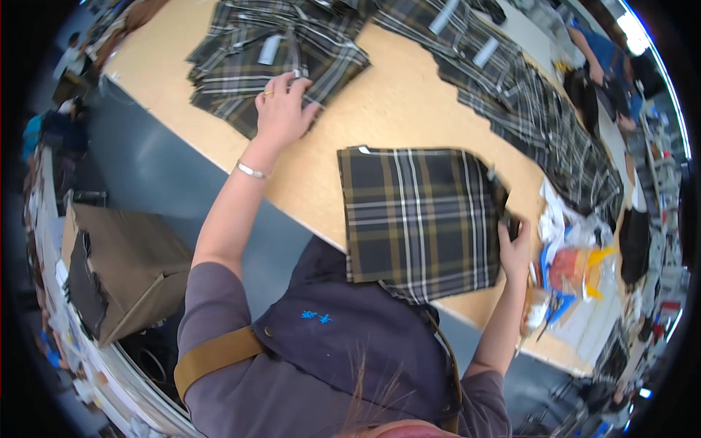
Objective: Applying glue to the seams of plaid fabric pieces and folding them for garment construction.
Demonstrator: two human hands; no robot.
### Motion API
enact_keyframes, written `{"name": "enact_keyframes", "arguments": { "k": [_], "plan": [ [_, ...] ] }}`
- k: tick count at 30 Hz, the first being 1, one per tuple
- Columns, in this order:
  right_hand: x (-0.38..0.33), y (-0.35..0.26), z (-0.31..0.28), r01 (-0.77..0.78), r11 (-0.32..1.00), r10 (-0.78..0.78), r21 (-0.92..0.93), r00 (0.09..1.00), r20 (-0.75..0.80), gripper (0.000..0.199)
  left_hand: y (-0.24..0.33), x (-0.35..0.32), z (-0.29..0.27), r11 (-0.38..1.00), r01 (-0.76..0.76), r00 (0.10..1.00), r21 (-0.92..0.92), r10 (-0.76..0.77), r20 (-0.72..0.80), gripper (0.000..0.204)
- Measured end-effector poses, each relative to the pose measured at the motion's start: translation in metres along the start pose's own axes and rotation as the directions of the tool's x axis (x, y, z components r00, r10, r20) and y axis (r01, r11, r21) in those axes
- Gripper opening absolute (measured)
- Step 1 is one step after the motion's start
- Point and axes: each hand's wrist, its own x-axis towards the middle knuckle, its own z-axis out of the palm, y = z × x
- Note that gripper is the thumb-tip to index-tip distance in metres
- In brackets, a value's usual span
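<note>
My left hand (283, 113) rests on a pile of dark plaid cloth pieces (234, 80) at the far left of the table, fingers spread. It wears a ring and a bracelet. In front of me one plaid cloth piece (416, 219), in black, brown and white, lies flat and hangs slightly over the near table edge. A small white tag sits at its far left corner. Around its right edge my right hand (515, 252) is closed. Something small and dark shows between that thumb and fingers; whether it is folded cloth or a tool I cannot make out.
A long row of plaid pieces (511, 102) runs along the table's far right side. Near my right hand stand a clear orange container (573, 270), blue items and crumpled white plastic. A brown box (135, 255) stands at left. Another person (610, 66) works at upper right.
</note>
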Motion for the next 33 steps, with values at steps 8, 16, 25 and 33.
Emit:
{"name": "enact_keyframes", "arguments": {
  "k": [8, 16, 25, 33],
  "plan": [
    [-0.023, 0.013, 0.008, 0.164, 0.975, -0.213, -0.153, 0.888, -0.408, 0.051, 0.143, -0.107, -0.051, 0.453, -0.474, 0.505, -0.755, 0.842, 0.189, 0.041],
    [-0.094, -0.032, -0.030, -0.233, 0.968, 0.246, -0.093, 0.804, 0.541, 0.019, 0.144, -0.116, -0.032, 0.435, -0.188, 0.509, -0.881, 0.810, 0.291, 0.008],
    [-0.103, -0.033, -0.008, -0.097, 0.906, -0.043, 0.412, 0.948, 0.316, 0.034, 0.148, -0.105, -0.020, 0.030, 0.553, 0.787, -0.833, 0.308, 0.534, 0.010],
    [-0.091, -0.043, 0.012, -0.294, 0.646, 0.324, 0.704, 0.941, 0.096, 0.063, 0.157, -0.111, -0.026, 0.317, 0.196, 0.560, -0.928, 0.740, 0.371, 0.010]
  ]
}}
